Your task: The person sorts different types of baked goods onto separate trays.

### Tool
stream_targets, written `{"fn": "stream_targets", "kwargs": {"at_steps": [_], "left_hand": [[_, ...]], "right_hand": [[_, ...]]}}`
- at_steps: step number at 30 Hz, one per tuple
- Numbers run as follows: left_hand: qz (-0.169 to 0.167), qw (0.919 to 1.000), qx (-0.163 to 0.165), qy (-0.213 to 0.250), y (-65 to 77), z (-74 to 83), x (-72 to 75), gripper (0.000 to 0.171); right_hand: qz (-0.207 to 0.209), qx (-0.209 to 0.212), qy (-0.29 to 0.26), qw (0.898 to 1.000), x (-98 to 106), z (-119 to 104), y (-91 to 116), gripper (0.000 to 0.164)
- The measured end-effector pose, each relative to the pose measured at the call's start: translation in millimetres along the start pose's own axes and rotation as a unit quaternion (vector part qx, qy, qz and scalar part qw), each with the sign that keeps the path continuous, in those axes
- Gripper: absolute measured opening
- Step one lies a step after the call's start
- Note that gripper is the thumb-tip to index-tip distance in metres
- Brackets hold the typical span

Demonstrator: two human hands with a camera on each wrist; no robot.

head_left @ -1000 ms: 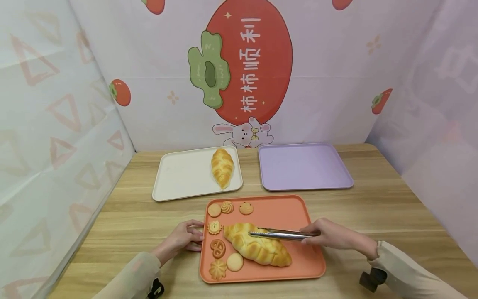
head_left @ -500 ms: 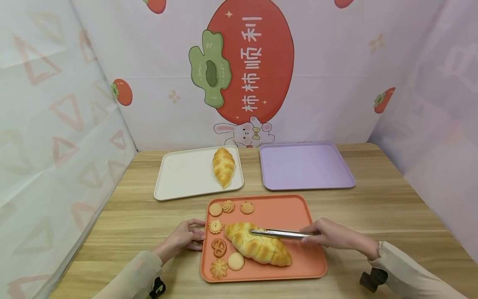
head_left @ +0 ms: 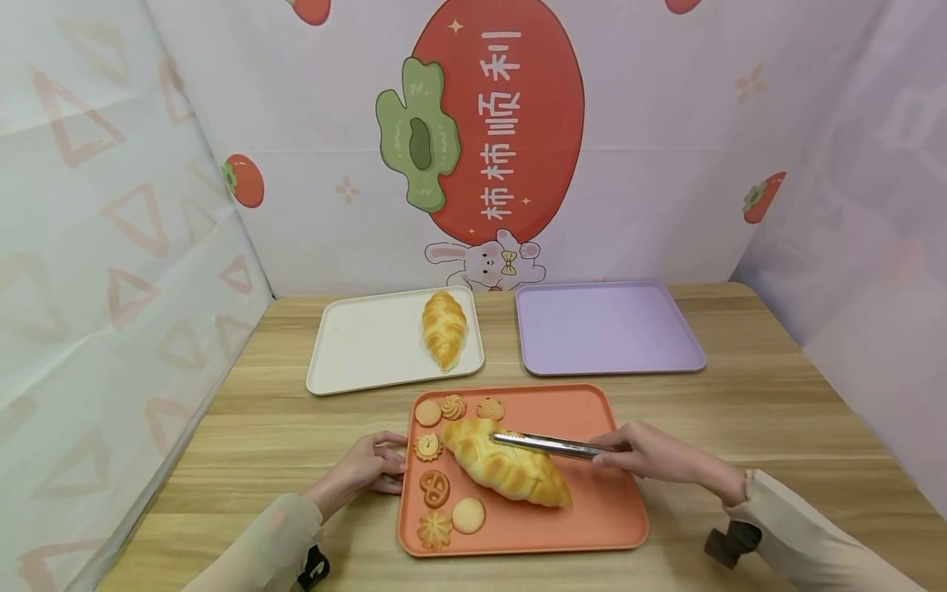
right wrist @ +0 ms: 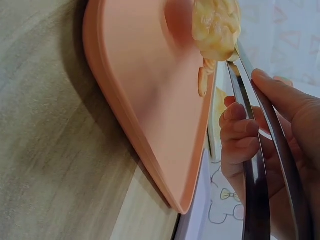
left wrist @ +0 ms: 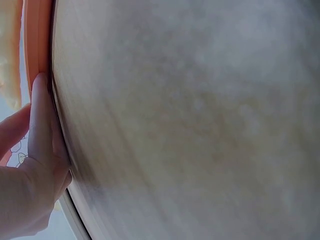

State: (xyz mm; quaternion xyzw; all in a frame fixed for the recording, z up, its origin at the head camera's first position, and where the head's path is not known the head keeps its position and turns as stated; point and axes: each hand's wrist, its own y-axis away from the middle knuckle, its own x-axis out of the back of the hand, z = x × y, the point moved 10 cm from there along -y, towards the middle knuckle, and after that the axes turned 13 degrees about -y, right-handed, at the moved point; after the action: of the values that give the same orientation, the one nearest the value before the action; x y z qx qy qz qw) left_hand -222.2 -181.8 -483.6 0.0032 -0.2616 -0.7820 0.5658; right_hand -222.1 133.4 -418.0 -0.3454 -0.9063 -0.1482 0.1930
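Observation:
My right hand (head_left: 651, 452) grips metal tongs (head_left: 547, 445), thumb on one arm and curled fingers on the other. The tongs' tips pinch a large croissant-shaped bread (head_left: 510, 470) near its upper left part. In the right wrist view the bread (right wrist: 216, 30) hangs above the orange tray (right wrist: 150, 100), its shadow on the tray floor. My left hand (head_left: 362, 467) rests at the left side of the orange tray (head_left: 584, 526); in the left wrist view its fairly straight fingers (left wrist: 41, 120) touch the tray's outer edge. Several cookies and a pretzel (head_left: 435, 488) lie along the tray's left part.
Behind, at the left, a white tray (head_left: 362, 341) holds a smaller croissant-shaped bread (head_left: 445, 330). A lilac tray (head_left: 607, 329) lies at the back right. All stand on a wooden table (head_left: 259, 395) with printed cloth walls around it.
The tongs and the large bread have risen, shifting slightly toward the back of the orange tray, and the bread now partly covers a cookie's edge. The left hand stays at the tray's side.

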Motion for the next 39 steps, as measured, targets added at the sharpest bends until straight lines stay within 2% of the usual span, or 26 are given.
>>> {"fn": "stream_targets", "kwargs": {"at_steps": [7, 14, 18, 23, 39], "left_hand": [[-0.003, 1.0, 0.001, -0.004, -0.3, -0.4, -0.4, 0.047], [-0.003, 1.0, 0.005, -0.006, -1.2, -1.9, -0.4, 0.047], [-0.001, 1.0, 0.006, -0.007, -1.1, -1.6, 0.0, 0.047], [-0.001, 1.0, 0.005, -0.007, -0.7, -1.3, -0.1, 0.047], [0.007, 1.0, 0.006, -0.004, -0.4, -1.2, -0.3, 0.046]], "right_hand": [[0.018, 0.0, -0.006, 1.0, 5.3, -2.2, -9.3, 0.046], [0.03, 0.037, 0.002, 0.999, 10.3, -11.5, -22.0, 0.033], [0.036, 0.039, 0.012, 0.999, 11.4, -12.3, -31.0, 0.03], [0.04, 0.026, 0.015, 0.999, 12.4, -11.6, -41.2, 0.032], [0.054, 0.029, 0.002, 0.998, 18.7, -23.4, -74.4, 0.037]]}}
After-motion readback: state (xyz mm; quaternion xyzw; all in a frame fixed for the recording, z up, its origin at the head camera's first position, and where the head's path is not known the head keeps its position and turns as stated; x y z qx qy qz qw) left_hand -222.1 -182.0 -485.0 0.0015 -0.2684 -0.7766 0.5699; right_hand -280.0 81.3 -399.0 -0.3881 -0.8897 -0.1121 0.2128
